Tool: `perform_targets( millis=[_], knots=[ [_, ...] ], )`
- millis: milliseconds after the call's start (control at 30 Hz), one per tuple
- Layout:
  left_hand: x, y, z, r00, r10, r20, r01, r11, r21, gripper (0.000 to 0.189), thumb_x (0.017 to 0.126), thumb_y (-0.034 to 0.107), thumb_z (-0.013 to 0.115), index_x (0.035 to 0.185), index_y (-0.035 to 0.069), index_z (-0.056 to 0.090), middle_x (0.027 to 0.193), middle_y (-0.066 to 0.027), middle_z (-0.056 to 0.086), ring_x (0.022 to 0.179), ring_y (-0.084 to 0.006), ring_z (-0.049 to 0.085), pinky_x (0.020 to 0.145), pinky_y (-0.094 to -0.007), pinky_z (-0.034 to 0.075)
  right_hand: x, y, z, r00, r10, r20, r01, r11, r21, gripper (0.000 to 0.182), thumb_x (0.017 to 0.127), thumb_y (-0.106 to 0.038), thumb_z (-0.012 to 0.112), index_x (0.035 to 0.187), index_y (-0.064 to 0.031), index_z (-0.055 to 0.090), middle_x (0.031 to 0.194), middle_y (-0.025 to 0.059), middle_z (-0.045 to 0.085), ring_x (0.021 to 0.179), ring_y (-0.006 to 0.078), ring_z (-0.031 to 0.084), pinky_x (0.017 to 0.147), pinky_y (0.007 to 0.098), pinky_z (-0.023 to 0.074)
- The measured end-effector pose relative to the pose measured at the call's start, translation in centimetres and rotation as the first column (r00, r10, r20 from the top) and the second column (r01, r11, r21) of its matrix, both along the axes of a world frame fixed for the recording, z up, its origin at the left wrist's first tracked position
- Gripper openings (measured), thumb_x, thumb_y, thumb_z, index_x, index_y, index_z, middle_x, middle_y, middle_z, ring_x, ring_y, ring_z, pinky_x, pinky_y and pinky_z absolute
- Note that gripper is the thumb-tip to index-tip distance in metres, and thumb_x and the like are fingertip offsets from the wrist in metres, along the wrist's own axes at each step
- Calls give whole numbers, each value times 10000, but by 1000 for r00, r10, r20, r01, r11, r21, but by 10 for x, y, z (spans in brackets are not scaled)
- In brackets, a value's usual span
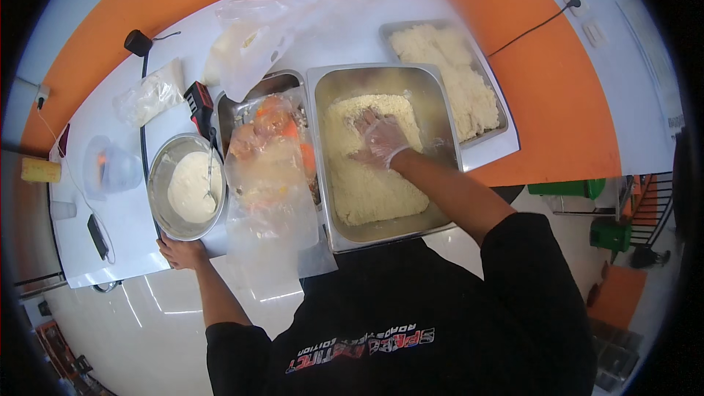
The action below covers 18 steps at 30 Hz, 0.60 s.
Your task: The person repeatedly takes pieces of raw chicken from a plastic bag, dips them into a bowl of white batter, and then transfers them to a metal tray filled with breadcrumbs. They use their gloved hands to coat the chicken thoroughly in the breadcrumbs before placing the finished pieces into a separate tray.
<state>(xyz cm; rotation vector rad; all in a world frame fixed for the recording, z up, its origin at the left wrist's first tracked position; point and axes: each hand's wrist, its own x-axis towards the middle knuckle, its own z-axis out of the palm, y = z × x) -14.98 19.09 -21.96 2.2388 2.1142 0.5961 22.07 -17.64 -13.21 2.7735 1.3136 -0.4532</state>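
Observation:
My right hand (382,137), in a clear disposable glove, is in a deep steel pan (379,237) with its fingertips pushed into pale breadcrumb-like coating (379,198). Its fingers look spread, and the crumbs partly hide them. Bare, my left hand (184,253) rests at the table's front edge, close against a round steel bowl (157,198). Creamy batter (190,187) fills the bowl's bottom, and a metal spoon (209,173) leans in it. Between bowl and pan, clear plastic sheets (269,187) lie over a steel tray (223,115) with orange and pinkish pieces of food underneath.
A shallow tray (389,30) heaped with pale crumbs (445,77) stands at the back right. Plastic bags (242,60) lie behind the pans, another bag of white powder (157,93) to the left. A red-black device (199,104), a phone (98,236) and a cable (144,154) are also on the table.

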Motion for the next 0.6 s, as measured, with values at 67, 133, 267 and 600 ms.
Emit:
perform_targets(
  millis=[67, 133, 267, 600],
  knots=[
    [1, 0, 5, 1000, -6, 10, 6, 1000, 4, 639, 868, 570, 533, 1414, 246, 453, 1531, -62, 357, 1435, -277, 283, 1123, -560, 206, -12, 8, 27, 999, 25, 38, -26, 999, 25, 738, 796, -581, 638, 1338, -95, 517, 1295, 185, 527, 1192, 342, 519, 991, 501, 393],
    [0, -3, 6, 1000, 16, -11, -15, 999, 35, 628, 881, 574, 508, 1416, 249, 453, 1532, -64, 355, 1439, -275, 275, 1124, -558, 197, -23, 18, 53, 995, 95, -6, -94, 995, 31, 633, 808, -524, 649, 1249, -75, 578, 1149, 201, 605, 1053, 350, 604, 922, 483, 447],
    [-3, 5, -7, 1000, -20, -6, 20, 998, 52, 615, 883, 557, 527, 1413, 254, 456, 1535, -72, 348, 1440, -272, 270, 1119, -551, 193, -70, 6, 32, 859, 148, -489, -209, 975, -72, 568, 834, -459, 629, 1181, -11, 582, 1083, 257, 598, 968, 439, 612, 843, 483, 499],
    [-6, 7, -9, 999, 15, -52, -13, 999, 31, 617, 864, 531, 590, 1403, 265, 452, 1533, -60, 347, 1438, -266, 275, 1106, -557, 220, -80, -16, 28, 683, -66, -728, -289, 890, -352, 633, 784, -412, 665, 1227, 32, 578, 1060, 291, 658, 960, 378, 655, 857, 440, 504]
  ],
)
